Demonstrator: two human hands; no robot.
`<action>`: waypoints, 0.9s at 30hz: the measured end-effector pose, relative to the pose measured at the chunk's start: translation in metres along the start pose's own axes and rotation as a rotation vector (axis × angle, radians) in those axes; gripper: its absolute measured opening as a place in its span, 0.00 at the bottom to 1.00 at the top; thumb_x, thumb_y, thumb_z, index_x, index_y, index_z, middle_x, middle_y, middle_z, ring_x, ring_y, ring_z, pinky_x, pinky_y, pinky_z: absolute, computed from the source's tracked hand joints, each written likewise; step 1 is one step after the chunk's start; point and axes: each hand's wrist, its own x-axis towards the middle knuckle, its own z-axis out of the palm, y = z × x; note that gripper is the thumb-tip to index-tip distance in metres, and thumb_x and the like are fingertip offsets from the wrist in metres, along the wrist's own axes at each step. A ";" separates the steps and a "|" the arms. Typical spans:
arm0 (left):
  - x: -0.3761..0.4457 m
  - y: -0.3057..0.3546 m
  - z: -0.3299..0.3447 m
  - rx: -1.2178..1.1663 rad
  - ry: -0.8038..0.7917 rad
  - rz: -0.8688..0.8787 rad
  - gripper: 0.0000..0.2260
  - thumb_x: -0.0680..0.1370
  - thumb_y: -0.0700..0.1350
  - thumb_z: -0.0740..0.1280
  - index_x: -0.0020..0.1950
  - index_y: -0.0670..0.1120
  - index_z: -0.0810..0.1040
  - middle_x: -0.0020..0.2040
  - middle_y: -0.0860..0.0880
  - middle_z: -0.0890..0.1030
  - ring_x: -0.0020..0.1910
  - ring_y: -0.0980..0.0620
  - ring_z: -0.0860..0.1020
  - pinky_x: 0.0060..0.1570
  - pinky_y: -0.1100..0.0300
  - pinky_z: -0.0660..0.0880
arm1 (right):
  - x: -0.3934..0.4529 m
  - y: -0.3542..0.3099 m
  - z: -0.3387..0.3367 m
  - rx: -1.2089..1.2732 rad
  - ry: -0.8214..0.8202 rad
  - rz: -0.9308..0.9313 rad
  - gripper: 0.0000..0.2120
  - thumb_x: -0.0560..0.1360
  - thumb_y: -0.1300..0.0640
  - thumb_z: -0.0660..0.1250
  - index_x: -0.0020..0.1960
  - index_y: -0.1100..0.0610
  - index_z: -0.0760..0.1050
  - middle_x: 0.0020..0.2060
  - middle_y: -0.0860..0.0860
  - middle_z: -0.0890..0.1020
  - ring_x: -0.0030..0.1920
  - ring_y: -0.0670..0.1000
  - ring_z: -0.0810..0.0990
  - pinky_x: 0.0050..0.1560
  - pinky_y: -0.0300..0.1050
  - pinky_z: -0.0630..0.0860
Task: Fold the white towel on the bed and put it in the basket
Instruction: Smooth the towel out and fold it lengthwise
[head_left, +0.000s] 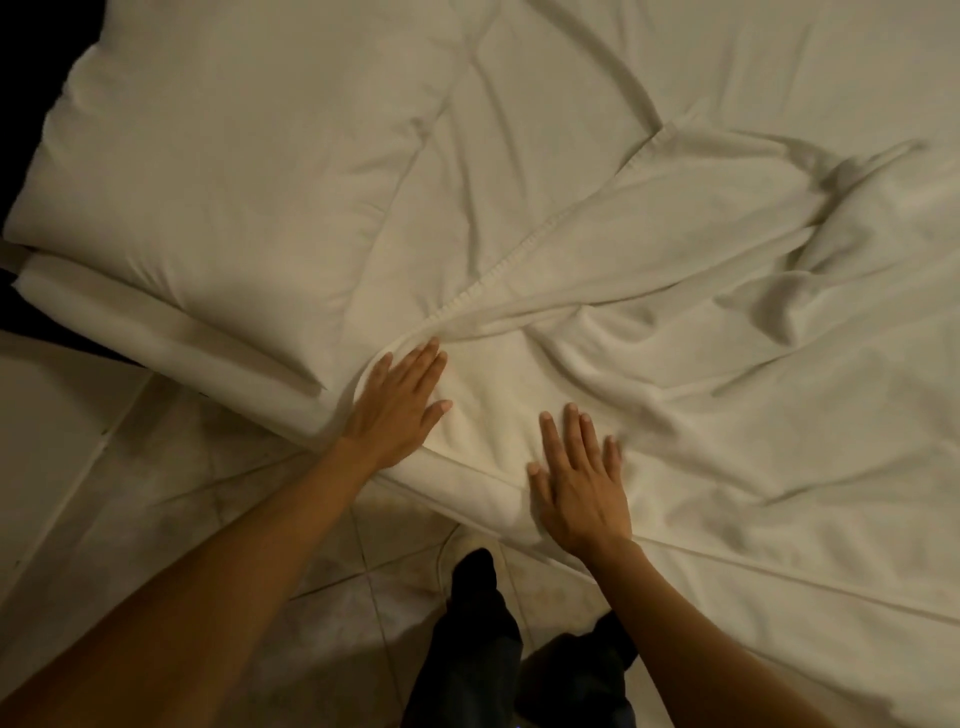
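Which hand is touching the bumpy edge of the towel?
The left hand. Its fingertips reach the ribbed hem of the white towel, close to the pillow. The right hand lies flat on smooth cloth nearer the bed's edge.

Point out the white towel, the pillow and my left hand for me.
white towel (649, 249): head view, on its flat upper panel right of the hemmed edge.
pillow (218, 171): head view, on the middle of its top face.
left hand (400, 405): head view, on its back.
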 end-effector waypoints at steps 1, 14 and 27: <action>0.001 0.002 -0.002 0.007 0.039 0.012 0.32 0.80 0.60 0.39 0.73 0.42 0.65 0.74 0.45 0.65 0.73 0.49 0.65 0.71 0.47 0.61 | 0.001 0.002 -0.002 0.007 0.007 -0.006 0.29 0.78 0.41 0.37 0.76 0.48 0.36 0.74 0.50 0.34 0.73 0.50 0.32 0.71 0.52 0.32; 0.173 0.021 -0.090 -0.100 0.224 0.085 0.20 0.81 0.45 0.57 0.72 0.39 0.66 0.74 0.39 0.65 0.71 0.44 0.67 0.70 0.52 0.64 | 0.149 0.089 -0.146 0.030 0.350 0.130 0.27 0.80 0.53 0.53 0.77 0.55 0.51 0.76 0.60 0.53 0.76 0.57 0.51 0.74 0.50 0.49; 0.332 0.122 -0.119 -0.288 0.175 0.082 0.23 0.82 0.47 0.56 0.75 0.41 0.59 0.76 0.43 0.60 0.75 0.46 0.60 0.72 0.55 0.58 | 0.288 0.229 -0.252 -0.057 0.379 0.158 0.24 0.81 0.52 0.53 0.75 0.57 0.55 0.75 0.61 0.56 0.74 0.61 0.57 0.72 0.55 0.56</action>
